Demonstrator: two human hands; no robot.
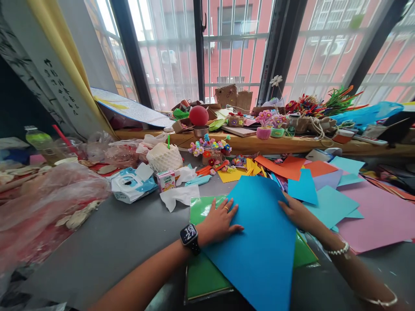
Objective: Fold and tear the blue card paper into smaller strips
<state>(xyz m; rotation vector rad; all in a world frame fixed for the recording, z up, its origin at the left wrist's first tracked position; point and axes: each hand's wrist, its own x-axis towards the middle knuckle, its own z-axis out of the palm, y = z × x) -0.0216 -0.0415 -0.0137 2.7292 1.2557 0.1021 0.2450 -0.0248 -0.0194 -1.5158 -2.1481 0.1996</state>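
Note:
A large sheet of blue paper [259,242] lies aslant over a green pack of paper [207,278] in a clear sleeve. My left hand [218,220], with a ring and a black watch on the wrist, rests on the sheet's left edge, its fingers spread out flat. At the right edge, my right hand [296,211] holds the blue paper, thumb on the near face and the other fingers partly hidden. Just beyond this hand are light teal paper pieces [337,205], a small blue piece [303,186] and orange sheets [285,166].
A big pink sheet [379,216] covers the right side. To the left stand a wet-wipes pack [131,183], a small drink carton [166,180] and crumpled tissue [180,196]. Plastic bags [65,203] spread at far left. Craft flowers [210,149] and a red ball [199,115] sit towards the window.

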